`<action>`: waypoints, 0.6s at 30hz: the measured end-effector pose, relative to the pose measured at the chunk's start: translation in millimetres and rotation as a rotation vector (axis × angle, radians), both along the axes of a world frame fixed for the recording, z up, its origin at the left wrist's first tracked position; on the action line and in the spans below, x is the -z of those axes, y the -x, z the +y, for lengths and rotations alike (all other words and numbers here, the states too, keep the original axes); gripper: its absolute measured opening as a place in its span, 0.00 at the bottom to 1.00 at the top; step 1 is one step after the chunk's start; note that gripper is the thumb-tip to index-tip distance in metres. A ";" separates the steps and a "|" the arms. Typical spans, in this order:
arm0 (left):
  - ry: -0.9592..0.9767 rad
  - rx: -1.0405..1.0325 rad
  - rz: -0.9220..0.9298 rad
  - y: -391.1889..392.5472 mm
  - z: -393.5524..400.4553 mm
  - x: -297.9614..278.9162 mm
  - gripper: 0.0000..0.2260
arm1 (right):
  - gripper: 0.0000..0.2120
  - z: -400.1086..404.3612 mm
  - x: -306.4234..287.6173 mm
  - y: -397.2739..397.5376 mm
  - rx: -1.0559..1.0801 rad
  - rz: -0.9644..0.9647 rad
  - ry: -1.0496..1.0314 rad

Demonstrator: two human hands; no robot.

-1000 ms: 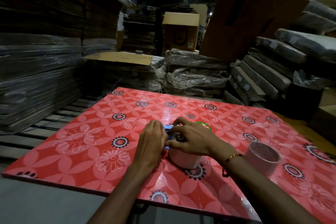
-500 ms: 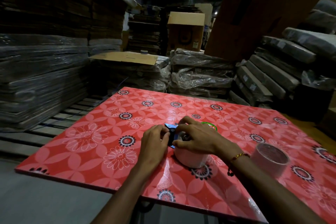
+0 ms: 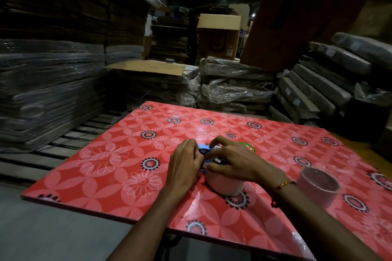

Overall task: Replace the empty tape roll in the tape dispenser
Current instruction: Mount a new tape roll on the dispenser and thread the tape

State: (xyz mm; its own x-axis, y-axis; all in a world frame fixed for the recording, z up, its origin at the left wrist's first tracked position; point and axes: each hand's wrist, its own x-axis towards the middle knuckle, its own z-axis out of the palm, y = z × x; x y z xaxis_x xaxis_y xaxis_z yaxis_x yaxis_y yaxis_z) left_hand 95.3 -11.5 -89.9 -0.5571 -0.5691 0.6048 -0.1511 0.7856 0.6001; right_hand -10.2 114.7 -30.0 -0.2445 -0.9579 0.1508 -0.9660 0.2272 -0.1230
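A blue and black tape dispenser (image 3: pixel 204 152) lies on the red flowered table (image 3: pixel 118 167), mostly covered by both hands. A pale tape roll (image 3: pixel 222 184) sits in it, under my right hand (image 3: pixel 231 161), whose fingers curl over the roll's top. My left hand (image 3: pixel 184 165) grips the dispenser's left side, fingers closed on it. A second pale roll, thin-walled and hollow (image 3: pixel 318 186), stands apart on the table to the right of my right wrist. A green-rimmed round sticker or lid (image 3: pixel 249 148) peeks out behind my right hand.
Plastic-wrapped stacks of flat cardboard (image 3: pixel 42 91) rise on the left, more wrapped bundles (image 3: pixel 233 87) stand behind the table and slanted ones (image 3: pixel 331 82) on the right. A wooden pallet (image 3: pixel 70 144) lies beside the table's left edge.
Both hands stay on the dispenser and roll with only slight finger shifts. The camera view has tilted a little, so everything sits slightly lower and to the right.
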 end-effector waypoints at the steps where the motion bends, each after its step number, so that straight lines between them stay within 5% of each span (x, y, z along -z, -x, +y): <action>1: 0.017 -0.002 0.003 -0.6 0.2 0.2 0.05 | 0.15 1.3 -1.4 -0.6 -0.011 0.001 0.000; 18: -0.194 0.012 0.070 -9.3 -2.8 4.0 0.04 | 0.18 -6.7 -0.8 0.4 0.017 0.129 -0.018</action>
